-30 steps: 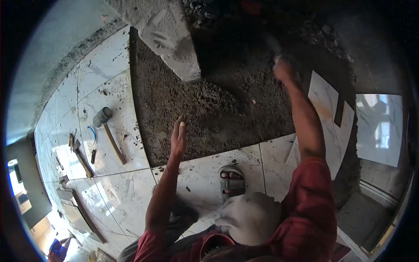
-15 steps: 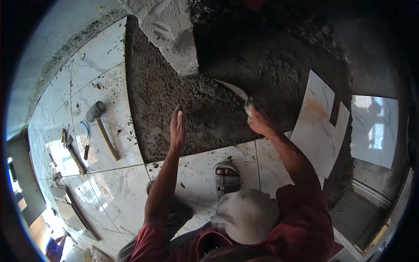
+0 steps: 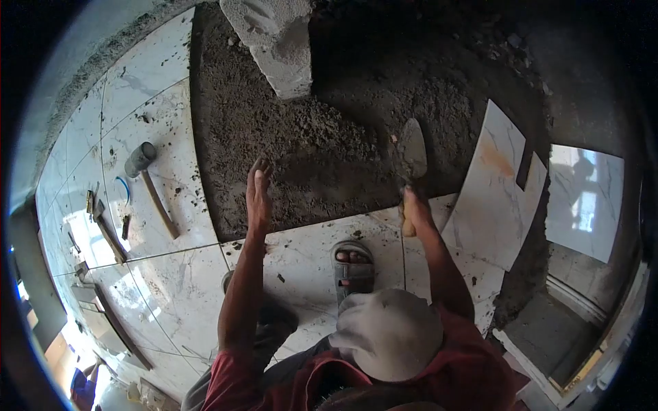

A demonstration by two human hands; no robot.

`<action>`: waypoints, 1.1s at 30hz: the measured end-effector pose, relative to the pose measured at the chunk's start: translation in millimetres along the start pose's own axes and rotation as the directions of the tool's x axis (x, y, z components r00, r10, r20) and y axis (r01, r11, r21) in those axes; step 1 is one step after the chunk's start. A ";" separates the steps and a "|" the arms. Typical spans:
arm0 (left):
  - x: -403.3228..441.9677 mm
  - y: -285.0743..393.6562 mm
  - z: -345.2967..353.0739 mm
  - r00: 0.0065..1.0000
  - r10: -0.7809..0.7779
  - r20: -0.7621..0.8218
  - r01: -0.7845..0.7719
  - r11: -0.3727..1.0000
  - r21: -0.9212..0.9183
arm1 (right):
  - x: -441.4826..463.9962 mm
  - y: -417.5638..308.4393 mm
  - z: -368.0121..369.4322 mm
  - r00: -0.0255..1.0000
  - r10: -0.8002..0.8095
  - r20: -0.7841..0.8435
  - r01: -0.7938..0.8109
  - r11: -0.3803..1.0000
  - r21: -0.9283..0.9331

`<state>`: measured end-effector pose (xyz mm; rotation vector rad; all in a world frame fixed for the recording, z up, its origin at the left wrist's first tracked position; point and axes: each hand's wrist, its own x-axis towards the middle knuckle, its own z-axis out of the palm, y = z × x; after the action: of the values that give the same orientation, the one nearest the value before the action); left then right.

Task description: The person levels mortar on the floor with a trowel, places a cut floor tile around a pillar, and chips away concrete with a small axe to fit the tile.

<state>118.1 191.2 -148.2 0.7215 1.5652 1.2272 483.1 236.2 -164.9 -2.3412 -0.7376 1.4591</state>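
Two hands extend: right hand [image 3: 417, 209] gripping a trowel [image 3: 413, 152], left hand [image 3: 258, 200] seemingly flat.

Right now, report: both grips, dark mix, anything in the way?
Right grip closed on trowel; left grip open, empty. Dark mix lumpy, uneven. Possible obstacle: rough grey block, far side.

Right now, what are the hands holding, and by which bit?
The right hand holds a trowel by its handle; the left hand holds nothing.
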 end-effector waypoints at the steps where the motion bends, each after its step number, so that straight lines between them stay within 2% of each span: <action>1: -1.1 0.4 -0.4 1.000 -0.010 -0.005 0.010 1.000 0.001 | -5.6 0.0 3.4 0.994 0.053 0.091 -0.061 0.995 0.085; 2: -2.2 -5.7 1.2 1.000 -0.020 -0.007 0.020 1.000 0.002 | -26.1 -13.7 6.8 0.977 0.101 0.186 -0.133 0.977 0.165; 4: 3.7 -16.4 8.0 0.999 0.045 0.017 -0.045 0.999 -0.002 | -19.8 -17.6 6.1 0.966 0.071 0.247 -0.123 0.971 0.204; 7: -0.7 -8.7 28.7 1.000 0.001 0.025 -0.001 1.000 0.020 | -15.1 -9.0 -4.6 0.950 0.039 0.309 -0.066 0.995 0.077; 8: -1.2 -3.5 30.5 1.000 -0.018 0.017 0.017 0.999 0.044 | -21.6 -4.1 -5.5 0.959 -0.029 0.283 0.038 0.999 -0.026; 9: 3.5 -12.2 28.5 0.999 0.011 0.045 -0.009 0.999 -0.043 | -23.6 -6.6 -4.7 0.959 -0.110 0.262 0.147 0.981 -0.126; 10: 4.7 -12.5 26.0 0.999 0.023 0.039 -0.021 0.999 -0.044 | -22.7 -12.4 0.4 0.956 -0.122 0.265 0.159 0.979 -0.124; 12: -2.3 -6.0 25.5 1.000 0.013 0.021 -0.011 0.996 -0.083 | -29.8 -25.8 20.4 0.954 -0.027 0.297 0.013 0.999 0.050; 14: 2.5 -14.8 27.5 0.999 0.024 0.023 -0.022 0.997 -0.073 | -12.7 -55.5 36.4 0.961 0.046 0.273 -0.055 0.998 0.027; 16: -1.8 -17.4 27.9 0.998 0.035 0.047 -0.032 0.998 -0.060 | -0.4 -66.4 39.4 0.903 -0.079 0.421 0.021 0.990 0.140; 17: -3.3 -11.4 28.5 0.999 0.033 0.041 -0.029 0.996 -0.087 | 1.4 -67.5 32.0 0.873 0.053 0.485 -0.024 0.998 -0.064; 20: -4.7 3.4 14.4 0.999 0.040 0.004 -0.039 0.989 -0.142 | -23.4 -50.4 28.7 0.918 -0.020 0.396 0.028 1.000 -0.014; 22: -4.1 -2.0 10.6 0.998 0.005 -0.056 -0.015 0.984 -0.176 | -13.4 -67.2 41.1 0.907 -0.011 0.420 0.020 1.000 -0.017; 24: -5.4 -9.3 10.4 1.000 0.005 -0.011 -0.007 0.983 -0.185 | 11.3 -78.6 58.0 0.839 -0.071 0.540 0.071 0.997 0.020; 25: -6.6 -6.5 17.5 0.999 -0.023 -0.024 0.018 0.985 -0.170 | 13.7 -93.9 57.3 0.833 0.006 0.553 0.015 0.999 -0.034; 26: -7.4 -10.7 21.9 0.999 -0.019 -0.046 0.011 0.985 -0.174 | 3.0 -109.1 53.9 0.825 0.004 0.565 0.028 0.999 -0.047; 28: -4.4 -19.0 28.5 0.999 -0.032 -0.013 0.030 0.983 -0.179 | -18.2 -135.5 46.2 0.847 -0.036 0.531 0.265 0.893 -0.363; 30: -5.2 -11.7 29.8 0.999 -0.039 -0.014 0.035 0.979 -0.198 | -4.9 -155.4 48.5 0.816 -0.074 0.573 0.344 0.858 -0.380; 32: -4.0 -11.6 28.0 1.000 -0.017 0.000 0.016 0.972 -0.235 | 21.0 -180.1 60.0 0.855 -0.193 0.481 0.339 0.910 -0.238; 33: -3.5 -5.8 27.7 1.000 0.002 -0.017 -0.006 0.974 -0.225 | 50.0 -194.8 61.8 0.799 -0.149 0.582 0.357 0.897 -0.261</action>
<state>145.8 196.3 -152.7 0.5686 1.4091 1.3904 393.0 423.9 -134.6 -1.9143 -1.5301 2.0271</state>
